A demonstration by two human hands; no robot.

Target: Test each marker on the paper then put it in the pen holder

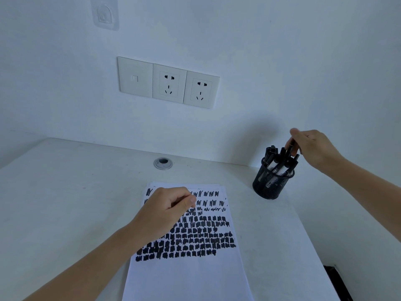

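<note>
Nothing here can be read. The paper bears only black scribbles and filled blocks, no letters. Right of it, print on the markers in the pen holder is too small to read.

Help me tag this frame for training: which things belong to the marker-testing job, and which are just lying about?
Belongs: paper; pen holder; stored markers in it; held marker, pinched by right hand; left hand on the paper.
Lying about: wall sockets; desk grommet; wall hook.
</note>
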